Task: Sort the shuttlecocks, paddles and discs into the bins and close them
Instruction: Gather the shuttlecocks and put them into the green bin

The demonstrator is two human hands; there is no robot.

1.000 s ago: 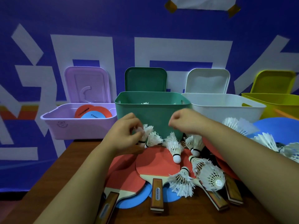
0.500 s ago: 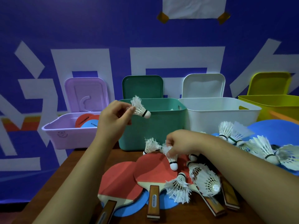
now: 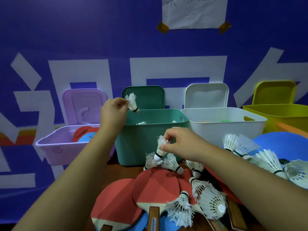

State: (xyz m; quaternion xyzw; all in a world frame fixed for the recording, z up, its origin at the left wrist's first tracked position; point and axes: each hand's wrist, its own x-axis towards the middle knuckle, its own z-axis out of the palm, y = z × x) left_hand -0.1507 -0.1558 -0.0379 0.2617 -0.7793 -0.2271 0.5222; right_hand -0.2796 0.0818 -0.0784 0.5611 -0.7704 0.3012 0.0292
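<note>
— What is held in the left grip [image 3: 115, 110]?
— It is closed on a raised shuttlecock [image 3: 132, 103], which is pinched by the feathers with the cork end down. It is held just above the left rim of the green bin [image 3: 150, 139] at the centre of the frame. A few white shuttlecocks can be seen inside that bin.
— And the right grip [image 3: 180, 144]?
— A second shuttlecock [image 3: 160, 148] is pinched between thumb and fingers, cork down, in front of the green bin. It is held right over the loose shuttlecocks [image 3: 171, 162] lying on the table [image 3: 120, 172].
— How are the other bins arranged?
— The purple bin [image 3: 55, 147], at centre left, is loaded with red and blue round pieces. The white bin [image 3: 225, 129] and yellow bin [image 3: 283, 117] are lined up to the right. All four bins are open, with a lid propped upright behind each.
— What is seen at the bottom of the frame?
— Red paddles [image 3: 158, 185] are overlapped there, with more shuttlecocks lying on them. A blue disc [image 3: 283, 142] is seen at the right edge.
</note>
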